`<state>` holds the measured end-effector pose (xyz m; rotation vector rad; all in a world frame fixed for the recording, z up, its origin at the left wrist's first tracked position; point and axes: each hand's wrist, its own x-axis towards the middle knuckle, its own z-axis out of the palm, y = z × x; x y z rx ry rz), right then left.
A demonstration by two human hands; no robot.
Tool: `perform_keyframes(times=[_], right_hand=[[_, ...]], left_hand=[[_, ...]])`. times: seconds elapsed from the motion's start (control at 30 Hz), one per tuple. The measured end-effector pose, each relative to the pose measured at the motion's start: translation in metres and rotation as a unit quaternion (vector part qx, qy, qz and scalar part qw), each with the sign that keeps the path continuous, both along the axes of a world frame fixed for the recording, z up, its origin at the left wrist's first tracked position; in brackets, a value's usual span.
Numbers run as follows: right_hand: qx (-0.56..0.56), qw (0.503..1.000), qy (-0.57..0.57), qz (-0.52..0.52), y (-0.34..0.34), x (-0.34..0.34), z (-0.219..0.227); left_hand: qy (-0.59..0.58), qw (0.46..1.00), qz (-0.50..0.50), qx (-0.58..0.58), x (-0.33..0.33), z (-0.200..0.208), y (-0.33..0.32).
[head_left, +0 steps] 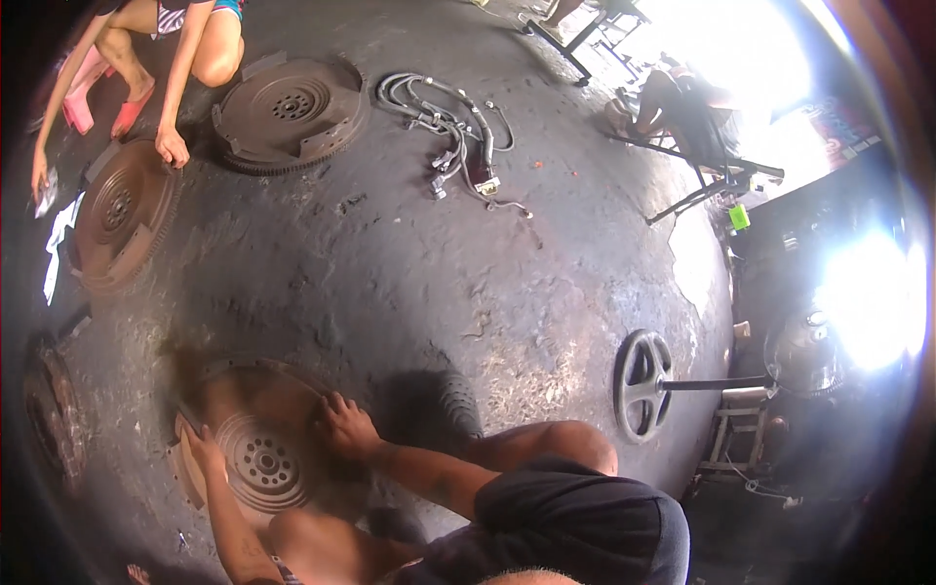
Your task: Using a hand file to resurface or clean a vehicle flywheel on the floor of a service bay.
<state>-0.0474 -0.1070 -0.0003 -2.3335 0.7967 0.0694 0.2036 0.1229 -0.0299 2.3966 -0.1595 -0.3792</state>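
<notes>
A large brown metal flywheel (263, 458), with a ringed, holed centre, lies flat on the floor in front of my knees. My left hand (207, 453) grips a raised piece at its left edge. At the right side my right hand (349, 427) has its bent fingers over the rim. Its lower edge is partly hidden by my left leg. Farther off on the left, a co-worker's hand (172, 148) holds the rim of a second flywheel (112, 210), tilted up. That person's other hand (39, 180) is beside a whitish piece.
Another flywheel (292, 112) lies behind, beside a grey wiring harness (444, 127). A dark round part (57, 414) stands at the left edge. To the right are a fan's round spoked base (643, 385) and pole. A person sits on a metal-framed chair (726, 180) at the back right.
</notes>
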Motion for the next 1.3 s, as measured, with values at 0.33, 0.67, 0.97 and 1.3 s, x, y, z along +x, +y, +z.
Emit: perform_keyframes(times=[0.33, 0.67, 0.97, 1.3], right_hand=[[-0.003, 1.0, -0.008, 0.002, 0.0, -0.001, 0.005], [-0.021, 1.0, -0.02, 0.009, 0.006, -0.001, -0.013], [-0.041, 0.999, -0.023, 0.021, 0.004, -0.006, -0.028], [-0.065, 0.997, 0.016, 0.029, 0.002, -0.007, -0.009]], left_hand=[[0.009, 0.998, -0.034, 0.054, -0.003, 0.008, 0.045], [0.015, 0.999, -0.01, 0.036, -0.002, -0.006, 0.055], [0.029, 0.988, -0.085, 0.127, -0.035, 0.032, 0.073], [0.047, 0.984, -0.075, 0.153, -0.07, 0.027, 0.108]])
